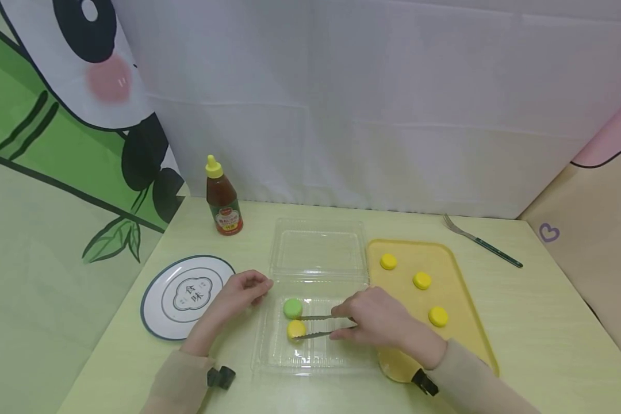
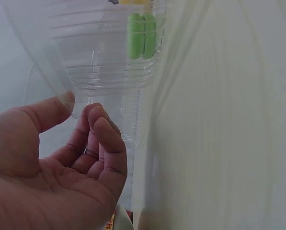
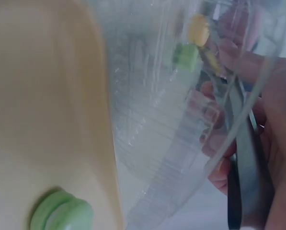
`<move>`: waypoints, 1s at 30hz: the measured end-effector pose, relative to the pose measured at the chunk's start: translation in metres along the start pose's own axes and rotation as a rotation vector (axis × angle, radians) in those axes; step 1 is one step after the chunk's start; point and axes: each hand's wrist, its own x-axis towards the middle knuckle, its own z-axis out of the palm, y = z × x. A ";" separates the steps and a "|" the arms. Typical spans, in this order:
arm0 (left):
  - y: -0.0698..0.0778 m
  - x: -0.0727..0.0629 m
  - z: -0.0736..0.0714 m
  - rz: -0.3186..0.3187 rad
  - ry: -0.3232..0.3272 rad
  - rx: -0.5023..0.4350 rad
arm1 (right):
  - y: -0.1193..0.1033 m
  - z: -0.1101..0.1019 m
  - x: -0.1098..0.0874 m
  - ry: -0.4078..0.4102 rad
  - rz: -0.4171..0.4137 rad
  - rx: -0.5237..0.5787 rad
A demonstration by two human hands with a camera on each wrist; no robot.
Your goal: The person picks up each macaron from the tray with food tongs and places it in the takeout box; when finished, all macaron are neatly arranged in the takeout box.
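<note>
My left hand (image 1: 245,290) pinches the left rim of a clear plastic clamshell box (image 1: 331,359) by its hinge, thumb and fingertips at the edge. The box lies with its lid (image 1: 318,247) folded back. Inside, a green macaron (image 1: 292,308) and a yellow macaron (image 1: 296,329) sit one in front of the other at the left. My right hand (image 1: 375,316) holds metal tongs (image 1: 318,334) over the box. Their serrated tips stand apart on either side of the yellow macaron. In the left wrist view the green macaron (image 2: 142,37) shows through the box wall.
Right of the box lies a yellow tray (image 1: 460,270) with several yellow macarons (image 1: 421,280) and a green macaron (image 3: 68,213). A fork (image 1: 483,241) rests at the far right. A sauce bottle (image 1: 224,198) stands behind a white plate (image 1: 160,296) on the left.
</note>
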 end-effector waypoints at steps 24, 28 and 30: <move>0.001 0.000 0.000 -0.017 -0.002 -0.003 | -0.012 0.006 0.003 -0.023 -0.007 0.019; 0.001 0.000 0.000 -0.020 0.000 -0.005 | -0.013 0.007 0.003 -0.014 -0.015 0.018; 0.001 0.000 0.000 -0.023 0.001 -0.003 | -0.013 0.007 0.003 -0.015 -0.014 0.017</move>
